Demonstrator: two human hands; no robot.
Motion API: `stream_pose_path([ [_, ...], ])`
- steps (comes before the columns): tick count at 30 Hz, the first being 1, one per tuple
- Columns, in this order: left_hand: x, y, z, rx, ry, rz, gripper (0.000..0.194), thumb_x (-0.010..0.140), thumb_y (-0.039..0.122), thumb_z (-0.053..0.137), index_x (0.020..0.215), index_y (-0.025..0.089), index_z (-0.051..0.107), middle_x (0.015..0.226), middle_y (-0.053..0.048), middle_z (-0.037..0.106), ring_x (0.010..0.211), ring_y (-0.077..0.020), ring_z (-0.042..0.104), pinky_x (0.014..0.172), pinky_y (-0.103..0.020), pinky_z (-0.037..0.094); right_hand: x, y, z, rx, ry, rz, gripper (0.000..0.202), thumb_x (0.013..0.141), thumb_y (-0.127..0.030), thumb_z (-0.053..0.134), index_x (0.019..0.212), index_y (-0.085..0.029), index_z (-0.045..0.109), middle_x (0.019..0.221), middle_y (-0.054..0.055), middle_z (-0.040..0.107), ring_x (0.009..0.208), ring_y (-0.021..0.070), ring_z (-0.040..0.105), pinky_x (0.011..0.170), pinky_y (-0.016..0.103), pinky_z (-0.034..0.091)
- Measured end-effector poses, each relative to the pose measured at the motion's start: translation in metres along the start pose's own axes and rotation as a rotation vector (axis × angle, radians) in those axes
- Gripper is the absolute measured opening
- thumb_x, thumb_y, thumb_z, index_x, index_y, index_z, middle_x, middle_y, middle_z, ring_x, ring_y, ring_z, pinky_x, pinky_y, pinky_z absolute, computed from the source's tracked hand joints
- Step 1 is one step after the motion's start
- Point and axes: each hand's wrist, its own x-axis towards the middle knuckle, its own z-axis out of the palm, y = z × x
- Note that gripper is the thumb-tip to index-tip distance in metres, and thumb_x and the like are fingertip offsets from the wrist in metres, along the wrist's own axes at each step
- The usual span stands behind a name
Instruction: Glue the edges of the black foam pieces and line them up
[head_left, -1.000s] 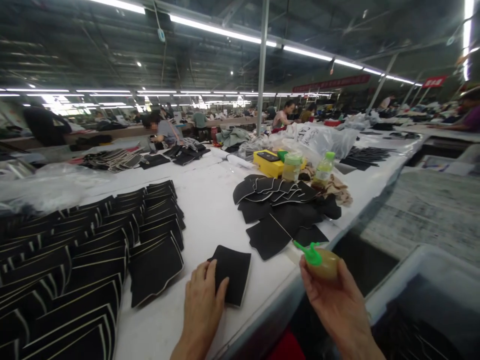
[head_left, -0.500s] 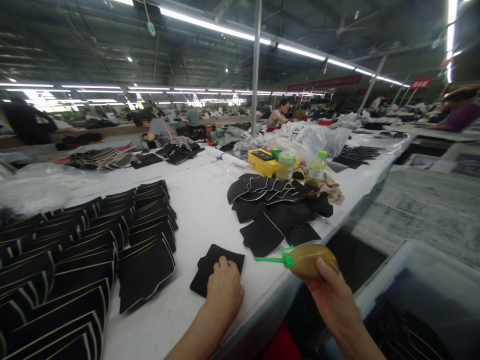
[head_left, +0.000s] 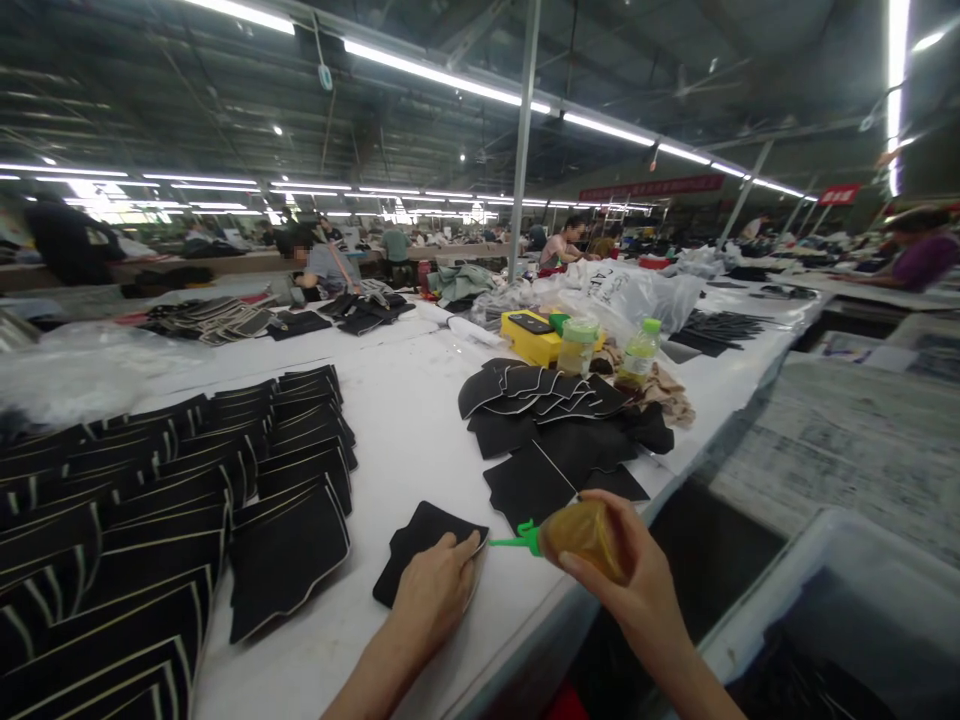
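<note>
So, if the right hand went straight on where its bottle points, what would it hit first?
Ahead of the right hand and bottle, the green nozzle would probably meet the edge of the black piece first, near the left hand; the tip's height is unclear.

Long fluorescent tubes (head_left: 435, 75) glare against a dim ceiling; the white desk (head_left: 405, 400) takes soft light, faint shadows. Edges stretch wide, and distant workstations look soft.

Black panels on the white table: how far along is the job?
Likely done: the overlapping rows at left. In hand: one panel under the left hand, the bottle in the right hand with its nozzle near the panel's edge. Probably remaining: the looser pile beyond.
</note>
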Motion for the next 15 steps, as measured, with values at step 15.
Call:
stream_pose_path([
  [15,0.002,-0.002,0.003,-0.091,0.008,-0.047,0.048,0.091,0.019,0.031,0.133,0.03,0.05,0.108,-0.003,0.065,0.095,-0.0233,0.064,0.08,-0.033,0.048,0.016,0.003,0.029,-0.331,-0.151,-0.288,0.055,0.078,-0.035,0.073,0.124,-0.026,0.044,0.113,0.004,0.057,0.098,0.0238,0.059,0.087,0.035,0.048],
])
